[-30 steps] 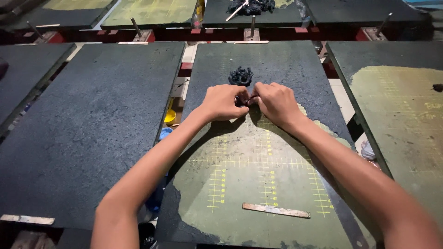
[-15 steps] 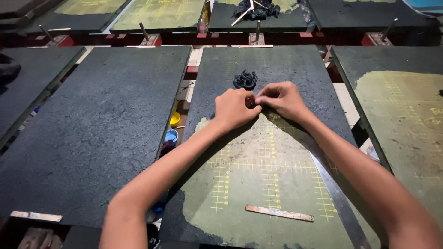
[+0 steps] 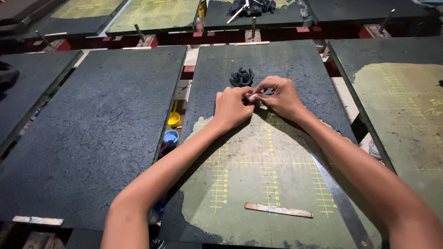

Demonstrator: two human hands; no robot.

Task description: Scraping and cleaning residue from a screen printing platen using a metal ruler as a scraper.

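My left hand (image 3: 233, 107) and my right hand (image 3: 277, 96) meet at the middle of a printing board (image 3: 272, 147). Both pinch the edge of the dark rubbery coating (image 3: 286, 60) where it ends against the bare yellow-green gridded surface (image 3: 263, 184). What lies between the fingertips is small and dark and hard to make out. A crumpled black wad of peeled coating (image 3: 241, 77) sits just beyond my fingers, apart from them. A flat wooden stick (image 3: 278, 210) lies near the board's front edge.
A fully coated dark board (image 3: 97, 133) lies at left and a partly bare one (image 3: 406, 110) at right. In the gap between boards sit a yellow scoop (image 3: 174, 118) and a blue cup (image 3: 170, 137). More boards and another black wad (image 3: 251, 7) are at the back.
Both hands stayed pinched together at the coating's edge, shifting only slightly. The view has tilted so the hands sit a little lower and the back row shows more.
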